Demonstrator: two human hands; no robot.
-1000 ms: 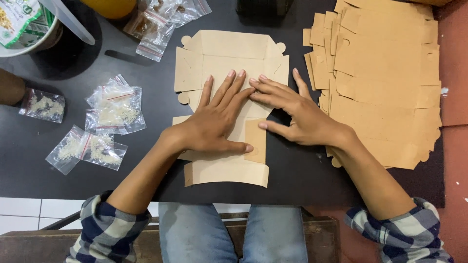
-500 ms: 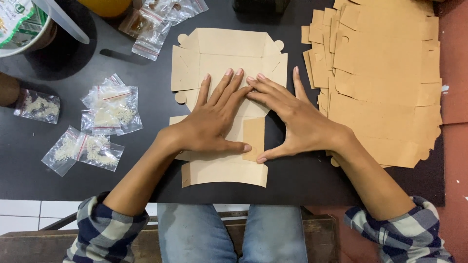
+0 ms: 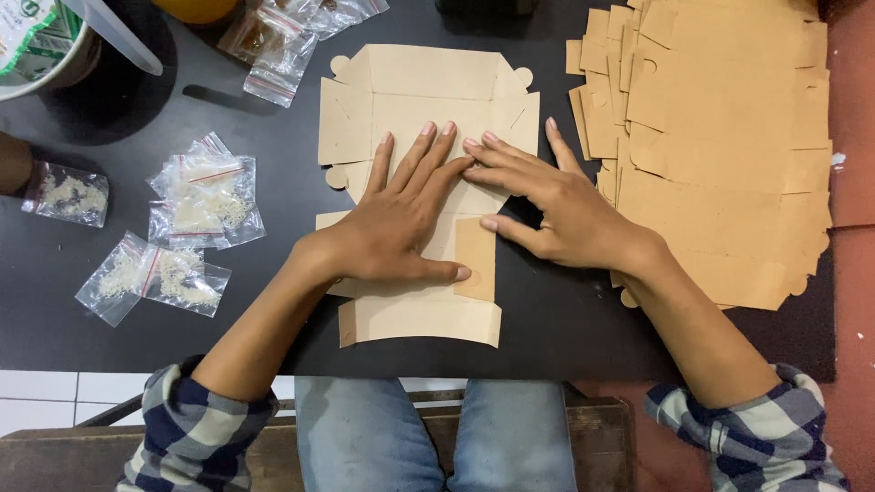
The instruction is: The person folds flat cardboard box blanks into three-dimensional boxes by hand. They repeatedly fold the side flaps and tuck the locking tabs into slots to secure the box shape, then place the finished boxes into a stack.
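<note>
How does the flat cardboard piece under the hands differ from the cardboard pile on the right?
The cardboard blank lies alone as a single sheet, while the stack of blanks holds many sheets, overlapped unevenly. The left hand and right hand press flat on the single blank; neither presses on the stack, though the right wrist lies over its edge. The single blank has one flap folded over, near the left thumb; the stack's sheets look unfolded. Both are brown cut cardboard on the black table.

The left hand [image 3: 394, 226] lies flat, palm down, fingers spread and pointing away from the body, thumb stretched out to the side. The right hand [image 3: 558, 210] lies flat just beside it, fingers angled inward, fingertips meeting the left hand's. Both forearms are bare, sleeves pushed up.
</note>
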